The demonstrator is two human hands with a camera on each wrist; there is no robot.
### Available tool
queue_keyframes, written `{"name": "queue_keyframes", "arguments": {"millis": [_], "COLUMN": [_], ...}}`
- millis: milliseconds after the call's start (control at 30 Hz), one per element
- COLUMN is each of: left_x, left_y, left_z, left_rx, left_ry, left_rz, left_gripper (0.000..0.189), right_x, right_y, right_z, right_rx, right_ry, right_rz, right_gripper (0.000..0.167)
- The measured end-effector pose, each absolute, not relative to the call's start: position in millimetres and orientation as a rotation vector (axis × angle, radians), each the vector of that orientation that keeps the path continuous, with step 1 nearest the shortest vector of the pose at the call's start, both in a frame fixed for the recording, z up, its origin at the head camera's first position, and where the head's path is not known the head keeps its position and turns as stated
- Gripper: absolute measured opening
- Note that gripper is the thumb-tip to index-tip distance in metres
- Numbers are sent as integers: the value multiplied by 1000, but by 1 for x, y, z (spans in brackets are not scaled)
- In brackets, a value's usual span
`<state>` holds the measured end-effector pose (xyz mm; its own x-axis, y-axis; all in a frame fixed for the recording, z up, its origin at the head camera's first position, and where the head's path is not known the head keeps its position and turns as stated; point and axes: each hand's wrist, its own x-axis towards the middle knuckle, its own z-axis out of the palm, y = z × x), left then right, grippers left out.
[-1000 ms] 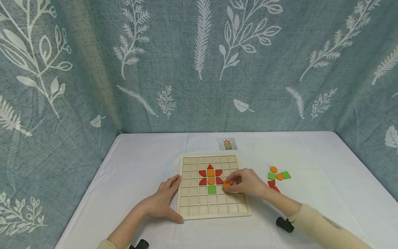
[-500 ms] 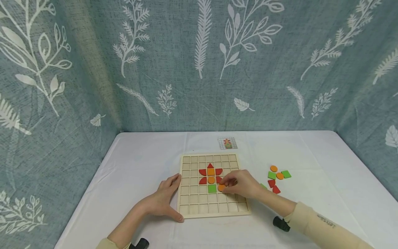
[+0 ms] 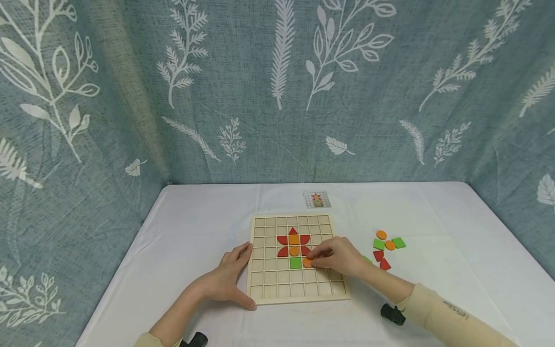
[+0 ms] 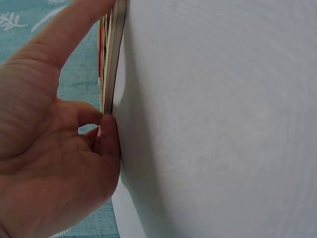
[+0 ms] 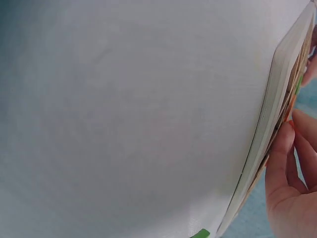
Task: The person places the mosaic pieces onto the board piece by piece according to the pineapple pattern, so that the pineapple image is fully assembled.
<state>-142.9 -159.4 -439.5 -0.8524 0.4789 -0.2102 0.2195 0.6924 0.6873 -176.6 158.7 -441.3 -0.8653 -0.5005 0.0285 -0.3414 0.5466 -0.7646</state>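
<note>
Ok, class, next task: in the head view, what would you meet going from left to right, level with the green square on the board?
Left grip → green square on the board → orange disc → right grip → partly hidden green piece → nearer loose red piece.

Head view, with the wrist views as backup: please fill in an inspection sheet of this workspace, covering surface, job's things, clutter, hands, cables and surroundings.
Surface: white cloth, lightly creased.
Job's things: wooden grid board bearing red, orange and green pieces; picture card beyond it; loose pieces to its right, one green one partly hidden by an arm.
Clutter: nothing seen.
Left hand: rests against the board's left edge.
Right hand: pinches an orange disc just right of the green square; cannot tell whether the disc is fully seated.
Cables: nothing seen.
Surroundings: teal curtain with white leaf prints.
</note>
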Motion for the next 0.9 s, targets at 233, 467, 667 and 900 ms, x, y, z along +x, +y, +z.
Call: {"name": "queue_keyframes", "arguments": {"millis": [233,467,667,900], "left_x": [-142,-141,-144,-146], "left_y": [-159,-160,-159,-159], "left_z": [-435,-432,-434,-436], "left_rx": [555,557,555,556], "left_ry": [2526,2520,2521,2519], "left_rz": [958,971,972,976], "left_gripper": [134,134,134,134], "right_x": [-177,-179,-185,-192], "right_y": [171,198,232,270], "right_z": [-438,-433,-428,-420], "right_rx": [-465,-264,-112,-15], "right_ry": [2504,2424,2453,2599], "right_rz": [-1317,-1474,-1543,-1464], "right_gripper": [12,24,28,32]}}
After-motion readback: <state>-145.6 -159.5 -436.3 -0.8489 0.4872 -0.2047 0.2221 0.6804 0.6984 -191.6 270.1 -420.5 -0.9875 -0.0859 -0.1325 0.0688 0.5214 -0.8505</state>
